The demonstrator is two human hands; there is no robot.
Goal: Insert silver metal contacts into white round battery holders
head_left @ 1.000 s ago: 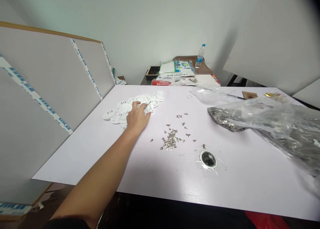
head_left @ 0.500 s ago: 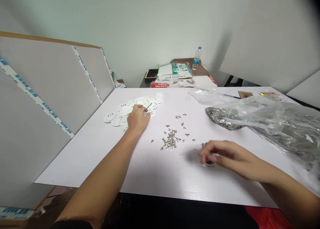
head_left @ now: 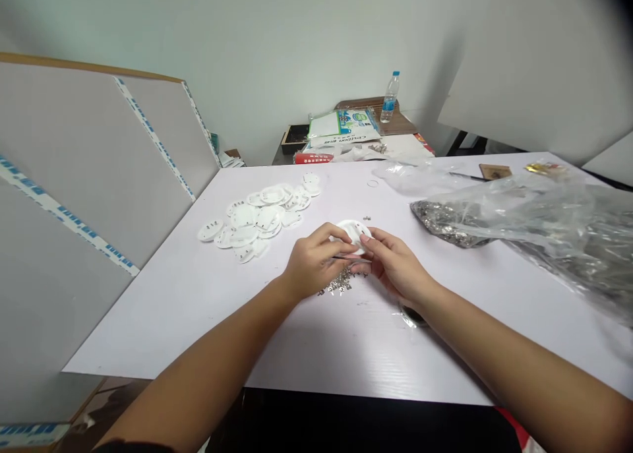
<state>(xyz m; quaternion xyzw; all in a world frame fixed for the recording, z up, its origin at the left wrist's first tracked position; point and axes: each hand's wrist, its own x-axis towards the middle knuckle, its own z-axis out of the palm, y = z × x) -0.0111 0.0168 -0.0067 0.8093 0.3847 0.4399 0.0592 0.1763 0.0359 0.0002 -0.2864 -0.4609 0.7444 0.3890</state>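
Left hand (head_left: 309, 262): fingers closed on the near-left edge of the white disc, with a thin dark rod (head_left: 341, 258) tucked in there too
Right hand (head_left: 398, 268): pinching the other side, thumb on top
White disc (head_left: 353, 231): between both hands, roughly mid-surface, just beyond the metal bits
Done so far: hard to say tbh. Some discs in the pile (head_left: 244, 217) show small upright prongs, others look plain, too small to count
Left over: plenty of loose metal bits (head_left: 341, 280) partly hidden under the hands, plus a clear bag (head_left: 534, 225) with more metal inside
Open room: bare surface (head_left: 297, 361) between the hands and the near edge, nice and wide
Tight spots: grey partition (head_left: 74, 209) along the left edge, bag crowding the right, dark round fitting (head_left: 414, 317) mostly hidden by the right forearm
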